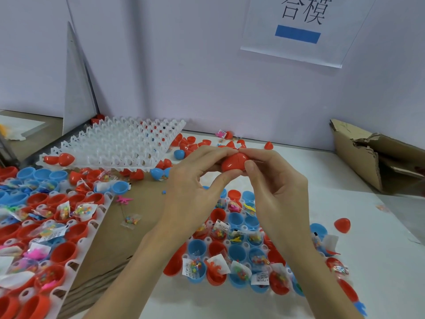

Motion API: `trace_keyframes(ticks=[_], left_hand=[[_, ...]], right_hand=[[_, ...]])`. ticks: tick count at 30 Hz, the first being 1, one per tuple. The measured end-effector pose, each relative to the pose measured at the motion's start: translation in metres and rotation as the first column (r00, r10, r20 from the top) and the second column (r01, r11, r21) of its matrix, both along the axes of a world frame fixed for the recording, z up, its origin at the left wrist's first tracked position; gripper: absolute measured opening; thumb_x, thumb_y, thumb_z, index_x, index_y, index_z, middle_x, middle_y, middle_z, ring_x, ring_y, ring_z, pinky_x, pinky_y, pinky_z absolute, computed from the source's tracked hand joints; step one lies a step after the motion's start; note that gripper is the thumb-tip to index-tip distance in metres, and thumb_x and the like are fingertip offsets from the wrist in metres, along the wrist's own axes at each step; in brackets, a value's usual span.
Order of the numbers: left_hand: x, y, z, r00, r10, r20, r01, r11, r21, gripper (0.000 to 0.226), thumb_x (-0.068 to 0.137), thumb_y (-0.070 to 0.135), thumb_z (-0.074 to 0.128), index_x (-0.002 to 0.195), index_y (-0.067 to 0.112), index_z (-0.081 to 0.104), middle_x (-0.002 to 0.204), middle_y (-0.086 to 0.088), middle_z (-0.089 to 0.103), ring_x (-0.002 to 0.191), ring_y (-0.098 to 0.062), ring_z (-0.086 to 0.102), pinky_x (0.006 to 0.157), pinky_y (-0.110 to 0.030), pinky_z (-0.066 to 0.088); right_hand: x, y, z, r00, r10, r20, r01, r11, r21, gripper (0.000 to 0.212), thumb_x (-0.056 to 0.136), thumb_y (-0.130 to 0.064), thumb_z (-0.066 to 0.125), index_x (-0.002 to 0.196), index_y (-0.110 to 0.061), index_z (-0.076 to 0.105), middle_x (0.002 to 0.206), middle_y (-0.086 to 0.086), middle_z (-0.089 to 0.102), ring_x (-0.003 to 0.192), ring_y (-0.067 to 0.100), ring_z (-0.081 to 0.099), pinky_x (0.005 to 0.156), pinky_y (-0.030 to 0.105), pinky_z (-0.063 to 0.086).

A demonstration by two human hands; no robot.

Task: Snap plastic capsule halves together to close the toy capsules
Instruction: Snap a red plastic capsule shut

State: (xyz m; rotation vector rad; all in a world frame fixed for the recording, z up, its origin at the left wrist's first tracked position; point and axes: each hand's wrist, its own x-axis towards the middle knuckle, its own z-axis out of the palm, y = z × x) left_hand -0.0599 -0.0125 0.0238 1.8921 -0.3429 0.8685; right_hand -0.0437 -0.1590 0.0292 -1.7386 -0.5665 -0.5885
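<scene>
A red capsule (232, 162) is held in the air above the table between both hands. My left hand (195, 180) pinches its left side with thumb below and fingers on top. My right hand (273, 180) pinches its right side the same way. A seam line shows across the capsule's red shell. Below the hands lies a white tray (247, 246) holding several open red and blue capsule halves with small toy packets in them. Loose red capsule halves (190, 143) lie scattered behind the hands.
A second filled tray (96, 223) sits at the left on a brown cardboard stack (138, 238). An empty white tray (119, 143) leans at the back left. A torn cardboard box (377, 157) stands at the right. One red half (342, 224) lies alone on the white table.
</scene>
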Motion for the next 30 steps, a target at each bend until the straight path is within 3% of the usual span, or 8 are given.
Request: trace_keyframes(ticks=[5,10,14,17,20,22,26,30], left_hand=[[0.003,0.001,-0.004,0.978,0.154,0.14,-0.175,0.973,0.152,0.031,0.086,0.011,0.083,0.115,0.006,0.075,0.106,-0.002,0.072,0.092,-0.008,0.067,0.089,-0.014,0.053],[0.003,-0.001,-0.014,0.967,0.14,0.213,-0.196,0.943,0.269,0.038,0.08,0.003,0.084,0.116,0.004,0.073,0.11,-0.004,0.071,0.099,-0.009,0.062,0.094,-0.011,0.048],[0.005,-0.002,-0.019,0.965,0.11,0.239,-0.185,0.928,0.322,0.038,0.08,0.0,0.083,0.117,0.001,0.072,0.11,-0.007,0.071,0.1,-0.012,0.063,0.096,-0.016,0.049],[0.006,-0.001,-0.021,0.953,0.116,0.281,-0.214,0.911,0.352,0.04,0.08,0.001,0.085,0.118,0.001,0.073,0.109,-0.007,0.072,0.1,-0.013,0.064,0.095,-0.019,0.052],[0.005,-0.001,-0.018,0.95,0.13,0.285,-0.209,0.941,0.265,0.038,0.082,0.004,0.085,0.118,0.004,0.074,0.11,-0.004,0.072,0.097,-0.01,0.067,0.092,-0.016,0.052],[0.005,-0.001,-0.014,0.967,0.107,0.23,-0.143,0.979,0.145,0.035,0.085,0.008,0.084,0.118,0.009,0.074,0.11,0.001,0.072,0.096,-0.009,0.071,0.09,-0.016,0.054],[0.005,0.0,-0.009,0.994,-0.086,0.061,0.094,0.985,-0.144,0.034,0.086,0.01,0.082,0.119,0.017,0.075,0.11,0.008,0.074,0.099,-0.014,0.075,0.088,-0.022,0.059],[0.006,0.0,-0.008,0.992,-0.113,0.052,0.12,0.98,-0.158,0.035,0.086,0.012,0.082,0.121,0.014,0.075,0.113,0.005,0.074,0.104,-0.017,0.074,0.089,-0.028,0.061]], right_hand=[[-0.003,0.009,-0.004,0.995,0.037,-0.09,-0.037,0.999,0.006,0.033,0.096,-0.016,0.066,0.129,-0.019,0.066,0.117,-0.009,0.072,0.108,0.003,0.068,0.092,0.017,0.054],[-0.004,0.009,-0.005,0.992,-0.008,-0.125,-0.001,0.998,-0.069,0.054,0.081,-0.04,0.075,0.131,-0.022,0.066,0.11,-0.02,0.07,0.099,-0.005,0.069,0.086,0.011,0.053],[-0.003,0.006,-0.003,0.996,-0.055,-0.066,0.043,0.985,-0.167,0.029,0.087,-0.031,0.074,0.113,-0.039,0.065,0.096,-0.036,0.062,0.091,-0.016,0.064,0.079,0.0,0.046],[-0.003,0.007,-0.007,0.995,-0.095,-0.011,0.091,0.974,-0.207,0.031,0.09,-0.025,0.072,0.112,-0.041,0.059,0.095,-0.04,0.055,0.088,-0.023,0.06,0.079,-0.003,0.042],[-0.002,0.006,-0.006,0.996,-0.038,-0.076,0.027,0.99,-0.142,0.037,0.093,-0.035,0.062,0.129,-0.027,0.064,0.108,-0.029,0.062,0.098,-0.016,0.063,0.086,0.004,0.048],[0.0,0.003,-0.003,0.986,0.073,-0.149,-0.074,0.997,-0.003,0.036,0.099,-0.028,0.058,0.133,-0.019,0.065,0.112,-0.02,0.07,0.103,-0.007,0.068,0.088,0.011,0.053],[0.0,-0.002,0.003,0.966,0.17,-0.195,-0.129,0.97,0.208,0.021,0.095,-0.019,0.065,0.112,-0.03,0.072,0.102,-0.013,0.077,0.095,0.005,0.074,0.078,0.014,0.057],[-0.001,-0.002,0.005,0.966,0.179,-0.185,-0.138,0.967,0.214,0.021,0.094,-0.021,0.065,0.109,-0.035,0.072,0.1,-0.018,0.077,0.094,0.004,0.074,0.076,0.013,0.056]])
